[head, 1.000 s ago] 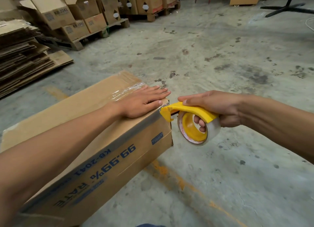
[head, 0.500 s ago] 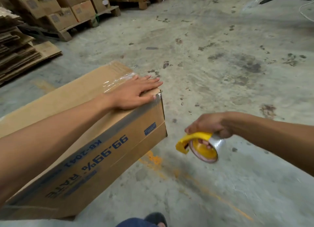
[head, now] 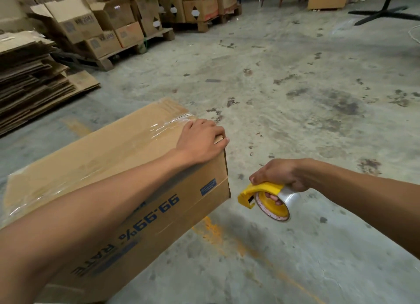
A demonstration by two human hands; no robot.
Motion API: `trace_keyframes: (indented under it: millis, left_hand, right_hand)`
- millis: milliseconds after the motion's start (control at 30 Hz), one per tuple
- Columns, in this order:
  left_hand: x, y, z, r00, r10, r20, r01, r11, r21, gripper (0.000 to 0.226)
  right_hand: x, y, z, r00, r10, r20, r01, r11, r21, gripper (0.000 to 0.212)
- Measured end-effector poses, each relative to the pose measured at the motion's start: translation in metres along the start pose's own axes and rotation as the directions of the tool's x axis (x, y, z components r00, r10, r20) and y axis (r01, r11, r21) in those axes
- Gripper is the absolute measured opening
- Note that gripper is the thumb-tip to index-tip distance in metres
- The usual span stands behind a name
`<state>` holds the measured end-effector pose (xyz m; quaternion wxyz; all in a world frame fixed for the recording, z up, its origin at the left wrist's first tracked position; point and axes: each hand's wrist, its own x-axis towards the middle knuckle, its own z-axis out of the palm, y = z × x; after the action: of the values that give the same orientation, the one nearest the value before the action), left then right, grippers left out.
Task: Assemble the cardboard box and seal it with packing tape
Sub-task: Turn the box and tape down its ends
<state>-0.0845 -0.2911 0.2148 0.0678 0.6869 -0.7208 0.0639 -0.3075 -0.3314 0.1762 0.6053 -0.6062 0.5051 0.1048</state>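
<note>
A long brown cardboard box (head: 118, 158) with blue print lies on the concrete floor, its top flaps closed and clear tape running along the seam. My left hand (head: 201, 139) rests on the box's far right top corner, fingers curled over the edge. My right hand (head: 280, 175) holds a yellow tape dispenser (head: 264, 198) with a clear tape roll, just right of the box's end and apart from it.
A pile of flattened cardboard (head: 29, 76) lies at the left. Pallets with open and stacked boxes (head: 109, 28) stand at the back left. A black stand base (head: 384, 12) sits at the back right. An orange painted line (head: 227, 240) crosses the floor.
My right hand has pulled the dispenser off the box's end corner, down and to the right. My left hand went from lying flat to curling over the box edge.
</note>
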Motion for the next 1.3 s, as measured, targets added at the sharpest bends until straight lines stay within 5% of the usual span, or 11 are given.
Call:
trace_keyframes:
  millis: [300,700,967,1300]
  left_hand:
    - [-0.069,-0.045,-0.026,0.966,0.115,0.232,-0.1,0.992,-0.075,0.061]
    - [-0.319,-0.148,-0.087,0.931,-0.141,0.336,0.158,0.987,-0.025,0.066]
    - [-0.289,-0.146,-0.069,0.964,-0.167,0.206,0.179,0.983,-0.041,0.06]
    - [-0.136,-0.065,-0.018,0.94,-0.32,0.116,0.326,0.945,-0.03,0.058]
  right_hand:
    - [0.0,-0.022,0.03,0.986,-0.08,0.147,0.095,0.991,-0.099,0.038]
    - [0.008,-0.047,0.101,0.883,-0.124,0.453,0.252,0.939,-0.234,0.034]
    - [0.006,-0.051,0.105,0.87,-0.136,0.473,0.222,0.966,-0.131,0.025]
    - [-0.009,-0.055,0.065,0.891,-0.197,0.409,0.245,0.967,-0.067,0.037]
